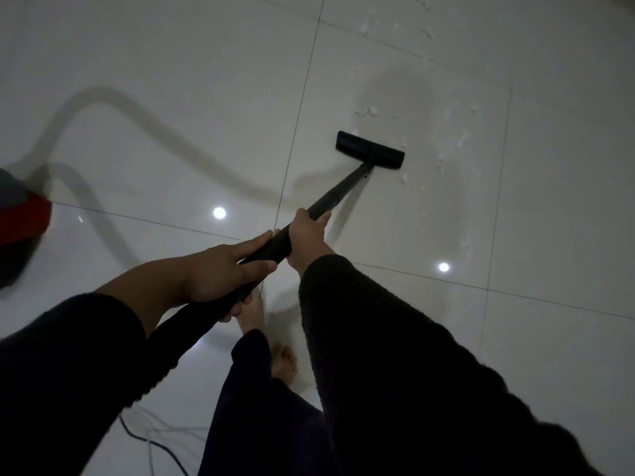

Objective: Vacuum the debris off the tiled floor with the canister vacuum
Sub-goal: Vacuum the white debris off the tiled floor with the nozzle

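Red canister (20,221) far left, debris (450,139) beyond floor head (370,150); our left hand (220,269) and right hand (309,235) wrap wand (330,197).

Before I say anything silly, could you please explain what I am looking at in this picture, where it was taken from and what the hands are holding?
There is only one picture, from a camera worn on a person's head, looking forward and down. No robot here: two bare hands in dark sleeves do the work. The left hand and the right hand are both closed around the black wand of a vacuum, the right further forward. The wand ends in a flat black head resting on the pale glossy tiles. White scraps lie scattered past and right of the head, not yet picked up. The red and grey shape at the left edge is the canister. The person's bare feet show below the hands, and a thin cord lies at bottom left.
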Available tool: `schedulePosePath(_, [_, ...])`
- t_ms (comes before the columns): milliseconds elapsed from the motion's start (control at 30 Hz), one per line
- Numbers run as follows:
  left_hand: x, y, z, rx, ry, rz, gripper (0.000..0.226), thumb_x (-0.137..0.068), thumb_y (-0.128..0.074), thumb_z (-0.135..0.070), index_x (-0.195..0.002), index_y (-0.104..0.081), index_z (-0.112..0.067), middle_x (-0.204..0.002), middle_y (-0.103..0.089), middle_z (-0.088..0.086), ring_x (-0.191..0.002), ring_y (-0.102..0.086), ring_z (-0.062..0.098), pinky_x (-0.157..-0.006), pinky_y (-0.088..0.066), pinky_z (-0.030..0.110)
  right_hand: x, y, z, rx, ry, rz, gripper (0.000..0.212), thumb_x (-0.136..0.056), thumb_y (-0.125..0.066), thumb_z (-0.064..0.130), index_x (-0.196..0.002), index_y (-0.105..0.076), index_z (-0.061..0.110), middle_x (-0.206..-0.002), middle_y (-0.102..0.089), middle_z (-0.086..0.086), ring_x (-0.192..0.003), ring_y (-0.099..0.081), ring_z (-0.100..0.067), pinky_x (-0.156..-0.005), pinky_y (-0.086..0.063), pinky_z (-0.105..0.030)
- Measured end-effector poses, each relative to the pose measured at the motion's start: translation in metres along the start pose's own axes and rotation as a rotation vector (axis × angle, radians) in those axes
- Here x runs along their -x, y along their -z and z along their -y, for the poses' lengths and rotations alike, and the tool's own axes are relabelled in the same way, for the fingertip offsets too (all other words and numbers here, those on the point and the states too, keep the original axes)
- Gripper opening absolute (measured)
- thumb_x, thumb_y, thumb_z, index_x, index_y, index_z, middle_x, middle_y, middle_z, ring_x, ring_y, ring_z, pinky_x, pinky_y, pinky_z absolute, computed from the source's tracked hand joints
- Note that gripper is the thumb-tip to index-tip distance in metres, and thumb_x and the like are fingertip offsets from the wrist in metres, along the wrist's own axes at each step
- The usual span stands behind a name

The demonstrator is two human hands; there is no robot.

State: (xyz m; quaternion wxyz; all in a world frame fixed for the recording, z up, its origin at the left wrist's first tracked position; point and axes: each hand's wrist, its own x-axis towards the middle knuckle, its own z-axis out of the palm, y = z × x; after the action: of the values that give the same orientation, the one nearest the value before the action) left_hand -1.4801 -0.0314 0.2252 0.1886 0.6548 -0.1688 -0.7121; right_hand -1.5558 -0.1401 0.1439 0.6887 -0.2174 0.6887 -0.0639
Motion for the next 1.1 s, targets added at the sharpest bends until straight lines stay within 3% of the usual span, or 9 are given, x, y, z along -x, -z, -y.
schedulePosePath(67, [-0.006, 0.011, -0.011, 0.006, 0.000, -0.001, 0.063, -0.094, -0.050, -0.033, -0.144, -0.016, -0.050, -0.072, -0.053, 0.013, -0.041, -0.053, 0.013, -0.044, -0.047, 0.024, -0.005, -0.008, 0.012, 0.012, 0.012, 0.001, 0.069, -0.097, -0.040, 0.025, -0.147, 0.003, 0.048, -0.094, -0.047, 0.004, -0.073, -0.057, -0.017, -0.080, -0.054, -0.034])
schedulePosePath(300, [-0.020, 0.057, -0.049, -0.054, -0.005, 0.006, 0.062, -0.093, -0.051, -0.036, -0.143, -0.017, -0.052, -0.071, -0.057, 0.011, -0.042, -0.055, 0.014, -0.046, -0.048, 0.025, -0.012, -0.042, 0.055, -0.055, 0.021, 0.001, 0.070, -0.098, -0.041, 0.026, -0.147, 0.005, 0.047, -0.125, -0.047, -0.006, -0.073, -0.056, -0.017, -0.078, -0.053, -0.033])
schedulePosePath(467, [-0.026, 0.084, -0.068, -0.046, -0.001, 0.021, 0.062, -0.094, -0.051, -0.035, -0.142, -0.016, -0.053, -0.070, -0.055, 0.011, -0.043, -0.054, 0.015, -0.046, -0.048, 0.027, -0.016, -0.064, 0.080, -0.043, 0.025, -0.003, 0.070, -0.098, -0.041, 0.025, -0.148, 0.004, 0.046, -0.099, -0.048, 0.000, -0.070, -0.057, -0.017, -0.066, -0.052, -0.031])
schedulePosePath(600, [-0.035, 0.097, -0.082, -0.035, -0.007, 0.015, 0.061, -0.094, -0.051, -0.035, -0.142, -0.017, -0.053, -0.070, -0.056, 0.011, -0.044, -0.054, 0.015, -0.047, -0.049, 0.027, -0.025, -0.074, 0.098, -0.031, 0.028, 0.009, 0.070, -0.099, -0.040, 0.025, -0.148, 0.005, 0.045, -0.107, -0.047, -0.002, -0.069, -0.055, -0.016, -0.060, -0.049, -0.028])
schedulePosePath(733, [-0.049, 0.106, -0.101, -0.025, -0.014, 0.009, 0.061, -0.094, -0.050, -0.034, -0.142, -0.016, -0.053, -0.070, -0.056, 0.010, -0.046, -0.055, 0.015, -0.046, -0.049, 0.026, -0.040, -0.080, 0.122, 0.012, 0.041, 0.014, 0.069, -0.099, -0.040, 0.025, -0.148, 0.005, 0.044, -0.096, -0.048, 0.001, -0.068, -0.054, -0.016, -0.061, -0.050, -0.028])
schedulePosePath(867, [-0.064, 0.113, -0.127, -0.004, -0.010, -0.007, 0.061, -0.095, -0.049, -0.034, -0.142, -0.015, -0.053, -0.073, -0.056, 0.011, -0.047, -0.054, 0.015, -0.047, -0.050, 0.026, -0.056, -0.082, 0.152, 0.049, 0.041, 0.031, 0.068, -0.100, -0.039, 0.025, -0.149, 0.005, 0.043, -0.108, -0.047, -0.006, -0.075, -0.055, -0.016, -0.063, -0.050, -0.028])
schedulePosePath(967, [-0.076, 0.117, -0.150, 0.029, 0.007, -0.025, 0.062, -0.094, -0.050, -0.035, -0.141, -0.015, -0.055, -0.074, -0.056, 0.012, -0.047, -0.054, 0.015, -0.047, -0.050, 0.027, -0.068, -0.084, 0.178, 0.071, 0.036, 0.045, 0.068, -0.099, -0.040, 0.025, -0.148, 0.004, 0.044, -0.095, -0.042, 0.003, -0.080, -0.057, -0.018, -0.067, -0.051, -0.030])
schedulePosePath(1100, [-0.091, 0.121, -0.182, 0.093, -0.005, -0.038, 0.063, -0.094, -0.050, -0.034, -0.141, -0.015, -0.054, -0.073, -0.056, 0.013, -0.046, -0.054, 0.015, -0.046, -0.049, 0.026, -0.083, -0.086, 0.215, 0.112, 0.034, 0.051, 0.068, -0.098, -0.040, 0.025, -0.148, 0.002, 0.045, -0.097, -0.046, 0.004, -0.078, -0.055, -0.018, -0.064, -0.053, -0.029])
